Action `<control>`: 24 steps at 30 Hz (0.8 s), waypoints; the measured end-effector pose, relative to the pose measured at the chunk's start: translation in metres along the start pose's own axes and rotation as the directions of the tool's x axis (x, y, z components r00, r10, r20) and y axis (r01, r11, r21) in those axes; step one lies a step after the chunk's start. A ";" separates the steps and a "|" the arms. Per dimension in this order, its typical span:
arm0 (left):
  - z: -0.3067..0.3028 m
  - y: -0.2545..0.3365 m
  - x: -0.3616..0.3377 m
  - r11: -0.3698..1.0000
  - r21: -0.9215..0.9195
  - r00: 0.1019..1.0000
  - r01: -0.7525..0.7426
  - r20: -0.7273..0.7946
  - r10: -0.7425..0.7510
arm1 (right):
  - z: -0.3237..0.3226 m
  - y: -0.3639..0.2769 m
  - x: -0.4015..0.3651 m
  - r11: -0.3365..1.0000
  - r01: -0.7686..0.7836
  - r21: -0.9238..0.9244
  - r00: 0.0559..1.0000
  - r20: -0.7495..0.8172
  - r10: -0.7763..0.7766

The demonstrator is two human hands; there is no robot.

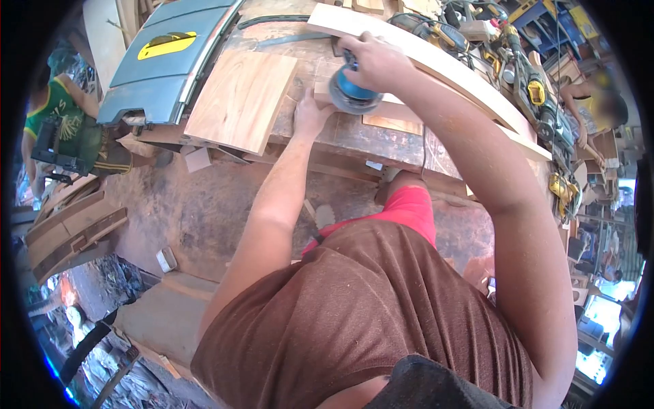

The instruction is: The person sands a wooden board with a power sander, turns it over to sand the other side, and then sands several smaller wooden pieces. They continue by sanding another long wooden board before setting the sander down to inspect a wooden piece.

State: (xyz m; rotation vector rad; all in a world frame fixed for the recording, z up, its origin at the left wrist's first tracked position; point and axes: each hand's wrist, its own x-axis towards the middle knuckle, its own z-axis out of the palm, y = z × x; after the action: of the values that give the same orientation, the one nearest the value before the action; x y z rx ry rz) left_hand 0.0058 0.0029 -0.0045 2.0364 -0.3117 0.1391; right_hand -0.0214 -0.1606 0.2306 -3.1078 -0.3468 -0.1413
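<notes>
Grasping a blue, rounded power sander in the right grip, with fingers curled over its top. Holding the sander over a narrow, pale wooden strip on a brown, scuffed wooden bench, just to the right of the left grip; cannot tell whether in full contact with the wood. Touching the strip near its left end with the left grip, close beside the sander's rim; cannot tell how far closed around the wood. Wearing a brown shirt and red shorts, and standing at the near edge of the bench. Showing a short, orange-brown wooden piece just nearer than the strip, and beyond it a long, pale wooden board, partly hidden by the right forearm. Having a wide, brown-grained wooden panel to the left of the left grip, and farther left a blue-grey machine top with a yellow oval insert. Showing yellow-and-black power tools at the right, one person in a green jersey at far left and another person at far right.
</notes>
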 end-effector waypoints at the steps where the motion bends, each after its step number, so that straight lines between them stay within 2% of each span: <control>1: 0.000 0.000 0.001 1.000 0.008 1.000 0.007 0.001 -0.007 | 0.000 -0.010 0.010 1.000 0.001 0.000 1.000 -0.006 -0.001; 2: 0.001 -0.001 0.000 1.000 0.015 1.000 0.014 0.007 -0.014 | 0.000 -0.020 0.018 0.999 0.033 -0.002 0.999 -0.017 -0.033; 3: -0.005 0.018 -0.004 0.999 -0.021 0.998 -0.043 -0.053 0.041 | 0.001 -0.027 0.024 0.998 0.063 -0.003 0.998 -0.027 -0.063; 4: 0.001 0.004 0.000 0.999 -0.021 0.998 -0.046 -0.046 0.045 | 0.001 -0.033 0.029 0.998 0.056 -0.002 0.998 -0.028 -0.056; 6: 0.014 -0.036 0.007 0.937 0.234 0.965 -0.259 0.112 0.239 | 0.004 -0.040 0.034 0.995 0.095 -0.011 0.991 -0.089 -0.095; 7: 0.005 -0.016 0.002 0.993 0.088 0.993 -0.084 0.085 0.077 | 0.005 -0.040 0.033 0.997 0.080 -0.006 0.993 -0.088 -0.080; 8: -0.001 -0.002 -0.002 0.992 0.085 0.991 -0.093 0.101 0.084 | 0.005 -0.038 0.032 0.997 0.075 -0.019 0.993 -0.093 -0.077; 10: -0.006 0.012 -0.005 0.997 -0.045 0.998 -0.060 -0.010 0.060 | 0.002 -0.029 0.022 0.998 0.053 -0.039 0.994 -0.097 -0.056; 13: 0.003 -0.010 0.001 0.999 0.020 1.000 -0.026 -0.007 0.026 | -0.004 -0.005 0.002 0.999 -0.001 -0.044 0.999 -0.034 0.000; 15: 0.000 -0.006 -0.001 0.999 -0.017 0.999 -0.032 0.015 0.032 | -0.006 0.017 -0.013 0.998 -0.069 0.003 0.996 0.057 0.068; 18: -0.004 0.004 -0.003 0.997 -0.062 0.999 -0.039 0.021 0.041 | -0.012 0.052 -0.038 0.992 -0.115 -0.048 0.990 0.075 0.119; 20: -0.003 0.004 -0.004 0.986 -0.154 0.998 -0.067 -0.006 0.067 | -0.013 0.075 -0.055 0.985 -0.166 -0.055 0.983 0.065 0.170; 24: -0.004 0.008 -0.005 0.988 -0.140 0.998 -0.067 -0.001 0.068 | -0.014 0.123 -0.091 0.952 -0.303 -0.042 0.950 0.063 0.305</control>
State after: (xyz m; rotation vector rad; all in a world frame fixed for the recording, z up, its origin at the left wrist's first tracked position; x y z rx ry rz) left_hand -0.0009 0.0035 0.0028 1.8881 -0.3825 0.1516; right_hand -0.0841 -0.3011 0.2360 -3.1526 0.1383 -0.0357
